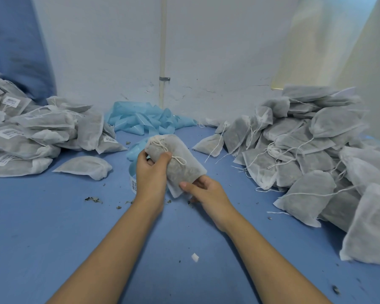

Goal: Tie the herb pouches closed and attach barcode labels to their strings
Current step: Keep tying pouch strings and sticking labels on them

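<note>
I hold a white mesh herb pouch (180, 159) above the blue table, tilted with its gathered neck up and to the left. Its cream string (177, 160) is knotted and lies across the front. My left hand (150, 170) grips the pouch near the neck, thumb on top. My right hand (203, 189) pinches the lower corner of the pouch. A strip of barcode labels (133, 184) on blue backing lies on the table just left of my left hand.
A pile of labelled pouches (31, 137) fills the left side. A larger heap of pouches with loose strings (305, 150) fills the right. Used blue label backing (145, 120) lies crumpled at the back by the wall. Herb crumbs (93, 199) dot the blue table (53, 238).
</note>
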{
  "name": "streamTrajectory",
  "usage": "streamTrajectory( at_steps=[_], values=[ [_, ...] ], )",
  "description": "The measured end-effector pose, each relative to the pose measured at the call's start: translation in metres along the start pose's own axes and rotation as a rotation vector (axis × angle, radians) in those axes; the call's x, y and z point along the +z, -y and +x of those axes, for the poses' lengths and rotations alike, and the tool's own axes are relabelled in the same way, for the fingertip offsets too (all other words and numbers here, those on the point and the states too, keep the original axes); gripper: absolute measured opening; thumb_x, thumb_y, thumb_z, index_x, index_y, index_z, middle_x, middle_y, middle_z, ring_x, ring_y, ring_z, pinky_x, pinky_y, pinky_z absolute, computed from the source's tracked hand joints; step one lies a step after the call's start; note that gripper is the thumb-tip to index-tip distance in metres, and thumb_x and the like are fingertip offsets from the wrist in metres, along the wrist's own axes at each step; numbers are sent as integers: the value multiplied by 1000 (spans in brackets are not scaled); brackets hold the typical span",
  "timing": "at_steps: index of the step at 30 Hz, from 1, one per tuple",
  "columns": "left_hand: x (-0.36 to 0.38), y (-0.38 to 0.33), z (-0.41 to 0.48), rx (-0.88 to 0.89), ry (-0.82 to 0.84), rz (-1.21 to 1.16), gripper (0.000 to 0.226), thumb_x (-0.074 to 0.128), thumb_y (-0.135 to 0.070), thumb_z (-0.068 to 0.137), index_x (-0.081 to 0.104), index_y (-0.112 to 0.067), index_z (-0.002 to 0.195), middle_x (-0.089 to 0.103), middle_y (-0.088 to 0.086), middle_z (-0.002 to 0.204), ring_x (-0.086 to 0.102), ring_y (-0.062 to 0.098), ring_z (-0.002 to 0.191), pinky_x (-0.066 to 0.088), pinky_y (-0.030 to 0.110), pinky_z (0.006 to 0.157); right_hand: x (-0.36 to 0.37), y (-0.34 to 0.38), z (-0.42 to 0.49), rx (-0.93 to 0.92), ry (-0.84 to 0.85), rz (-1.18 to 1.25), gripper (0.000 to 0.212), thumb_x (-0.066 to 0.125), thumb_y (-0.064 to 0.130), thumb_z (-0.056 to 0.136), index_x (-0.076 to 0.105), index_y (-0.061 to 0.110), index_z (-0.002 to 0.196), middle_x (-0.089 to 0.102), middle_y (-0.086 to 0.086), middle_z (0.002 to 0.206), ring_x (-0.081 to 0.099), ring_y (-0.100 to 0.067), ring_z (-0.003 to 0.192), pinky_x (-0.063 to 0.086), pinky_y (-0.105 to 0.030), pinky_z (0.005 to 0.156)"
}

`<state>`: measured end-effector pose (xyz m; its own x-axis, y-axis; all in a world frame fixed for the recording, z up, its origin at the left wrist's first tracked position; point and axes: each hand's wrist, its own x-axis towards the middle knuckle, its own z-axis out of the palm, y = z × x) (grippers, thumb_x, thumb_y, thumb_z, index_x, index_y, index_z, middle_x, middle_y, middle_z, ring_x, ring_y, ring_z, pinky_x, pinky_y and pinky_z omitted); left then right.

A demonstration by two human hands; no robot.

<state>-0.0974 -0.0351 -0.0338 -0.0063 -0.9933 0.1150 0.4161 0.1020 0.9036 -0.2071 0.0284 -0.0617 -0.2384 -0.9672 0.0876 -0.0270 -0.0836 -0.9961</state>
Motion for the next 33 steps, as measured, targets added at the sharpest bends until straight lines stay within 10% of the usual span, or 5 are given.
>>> streamTrajectory(
  at_steps=[6, 12, 15, 22, 33],
  values=[
    [-6, -1, 3, 10, 0, 25, 8, 55, -11, 86, 61, -16, 89, 63, -6, 74, 58, 10, 70, 45, 27, 64, 7, -11, 4, -227, 38, -559, 67, 57, 2, 83, 33, 21, 142, 29, 8, 143, 51, -1, 101, 46, -24, 88],
    [-3, -5, -5, 58, 62, 63, 18, 49, -9, 64, 49, -21, 50, 47, -10, 49, 43, 6, 49, 36, 19, 49, 12, -12, -1, -224, 50, -728, 52, 53, 24, 90, 24, 51, 122, 37, 14, 140, 50, -14, 113, 47, -44, 88],
    [-5, -2, -10, 80, 116, 140, 13, 47, -10, 60, 58, -6, 66, 50, 7, 68, 44, 17, 68, 36, 29, 65, 10, -14, 0, -254, -33, -780, 27, 45, 26, 95, 41, 35, 120, 44, 23, 116, 51, -1, 71, 44, -33, 66],
    [-19, 13, -7, 250, 289, 663, 31, 45, 0, 91, 67, -13, 109, 63, -5, 113, 54, 10, 106, 39, 25, 96, -4, -11, 5, -295, -323, -760, 4, 52, 18, 96, 55, 20, 96, 25, 11, 140, 58, -16, 73, 49, -38, 72],
    [-27, 15, -7, 455, 425, 1011, 23, 41, -14, 93, 62, -6, 91, 52, -8, 104, 53, 16, 86, 43, 35, 75, -11, -7, 3, -251, -490, -755, 10, 49, 14, 97, 57, 20, 99, 27, 7, 135, 53, -21, 72, 47, -35, 64]
  ],
)
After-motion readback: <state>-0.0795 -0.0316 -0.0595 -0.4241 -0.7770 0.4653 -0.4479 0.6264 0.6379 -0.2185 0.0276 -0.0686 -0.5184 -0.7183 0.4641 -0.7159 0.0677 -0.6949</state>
